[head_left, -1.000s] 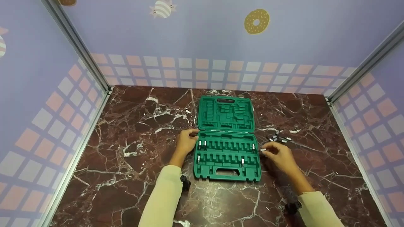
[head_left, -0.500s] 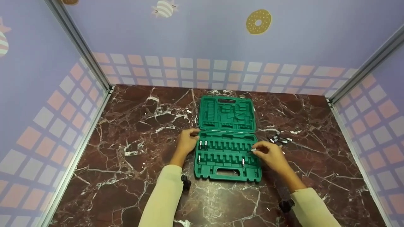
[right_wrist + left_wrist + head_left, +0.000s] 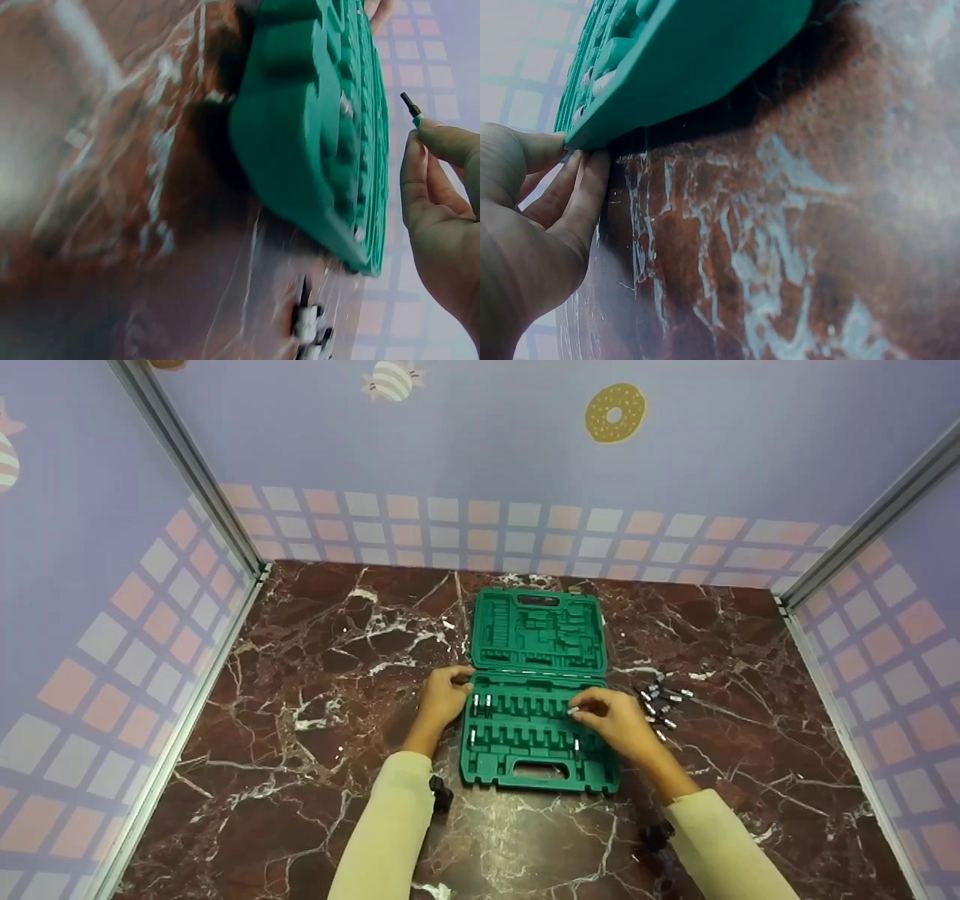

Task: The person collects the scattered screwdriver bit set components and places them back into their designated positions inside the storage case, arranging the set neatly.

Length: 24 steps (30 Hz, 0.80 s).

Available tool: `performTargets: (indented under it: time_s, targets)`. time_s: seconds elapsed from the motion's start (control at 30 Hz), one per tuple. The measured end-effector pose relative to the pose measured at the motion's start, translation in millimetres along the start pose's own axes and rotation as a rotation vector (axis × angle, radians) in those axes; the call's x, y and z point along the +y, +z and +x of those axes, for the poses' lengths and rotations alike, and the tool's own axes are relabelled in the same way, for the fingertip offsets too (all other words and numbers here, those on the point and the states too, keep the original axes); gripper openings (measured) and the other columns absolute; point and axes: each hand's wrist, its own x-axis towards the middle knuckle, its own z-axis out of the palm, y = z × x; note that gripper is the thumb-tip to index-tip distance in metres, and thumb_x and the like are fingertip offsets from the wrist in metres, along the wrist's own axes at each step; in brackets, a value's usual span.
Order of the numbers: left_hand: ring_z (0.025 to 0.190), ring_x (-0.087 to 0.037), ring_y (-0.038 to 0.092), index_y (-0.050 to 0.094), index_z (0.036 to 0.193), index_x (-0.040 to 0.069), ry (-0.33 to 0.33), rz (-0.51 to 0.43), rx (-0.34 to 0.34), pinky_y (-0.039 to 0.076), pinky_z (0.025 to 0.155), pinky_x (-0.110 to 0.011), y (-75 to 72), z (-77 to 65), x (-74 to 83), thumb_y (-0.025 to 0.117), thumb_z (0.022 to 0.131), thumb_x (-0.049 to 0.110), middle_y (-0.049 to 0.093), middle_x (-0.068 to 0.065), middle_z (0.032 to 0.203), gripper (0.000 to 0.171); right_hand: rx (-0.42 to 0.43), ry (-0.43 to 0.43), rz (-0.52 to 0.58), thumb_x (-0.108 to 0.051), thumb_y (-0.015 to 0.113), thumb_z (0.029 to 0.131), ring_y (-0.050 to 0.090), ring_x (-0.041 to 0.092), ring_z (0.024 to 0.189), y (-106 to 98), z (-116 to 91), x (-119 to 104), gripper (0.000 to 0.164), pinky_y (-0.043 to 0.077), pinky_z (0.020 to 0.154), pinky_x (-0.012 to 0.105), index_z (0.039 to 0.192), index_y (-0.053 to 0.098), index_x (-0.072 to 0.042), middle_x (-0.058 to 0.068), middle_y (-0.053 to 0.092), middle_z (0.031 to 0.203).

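A green plastic tool case (image 3: 540,769) lies open on the marbled table, its lid (image 3: 538,630) folded back. My left hand (image 3: 444,697) pinches the case's left edge near the hinge; in the left wrist view the thumb is on the rim and the fingers (image 3: 585,184) are just below. Between thumb and fingertips, my right hand (image 3: 616,721) pinches a small bit socket (image 3: 409,103) with a dark tip, close over the right part of the upper slot row. Several bit sockets (image 3: 488,705) sit in the slots. The hand hides the row's right end.
Several loose bit sockets (image 3: 663,709) lie in a pile on the table right of the case. Patterned panels with metal corner posts (image 3: 187,465) enclose the table at the back and both sides.
My right hand has moved left from beside the case to over its upper slot row, carrying the bit socket. More of the loose pile shows. The left hand has stayed at the edge.
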Motion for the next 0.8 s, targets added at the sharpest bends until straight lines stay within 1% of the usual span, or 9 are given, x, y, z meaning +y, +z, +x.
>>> performTargets:
  time_s: [0.2,0.43,0.63,0.8]
  targets:
    - [0.098,-0.028,0.074,0.079,0.116,0.009,0.01,0.022,0.01,0.06,0.087,-0.043,0.8,2.3,-0.8,0.071,0.094,0.002,0.078,-0.011,0.106,0.024,-0.057,-0.008,-0.016,-0.01,0.078,0.092,0.071,0.015,0.088,11,10,-12,0.013,0.058,0.077,0.03,0.104,0.078,-0.014,0.0,0.078,0.1]
    - [0.098,-0.027,0.074,0.079,0.115,0.01,-0.004,0.024,0.002,0.059,0.087,-0.043,1.3,1.8,-0.8,0.071,0.094,0.003,0.078,-0.01,0.107,0.024,-0.133,-0.027,-0.037,-0.011,0.076,0.094,0.071,0.017,0.092,21,22,-20,0.014,0.059,0.08,0.038,0.108,0.077,-0.012,0.002,0.076,0.103]
    - [0.1,-0.028,0.073,0.079,0.117,0.011,-0.018,0.012,-0.005,0.059,0.087,-0.044,-0.4,1.8,-0.3,0.071,0.095,0.003,0.077,-0.01,0.109,0.025,-0.178,-0.05,-0.033,-0.011,0.075,0.095,0.07,0.018,0.09,27,37,-29,0.014,0.059,0.077,0.039,0.109,0.075,-0.008,0.004,0.075,0.102]
    - [0.101,-0.028,0.073,0.078,0.119,0.011,-0.019,0.01,-0.016,0.059,0.087,-0.044,-1.6,0.9,0.2,0.07,0.096,0.004,0.076,-0.011,0.11,0.026,-0.213,-0.055,-0.035,-0.011,0.074,0.096,0.07,0.018,0.092,35,48,-37,0.013,0.059,0.08,0.04,0.109,0.075,-0.008,0.004,0.075,0.102]
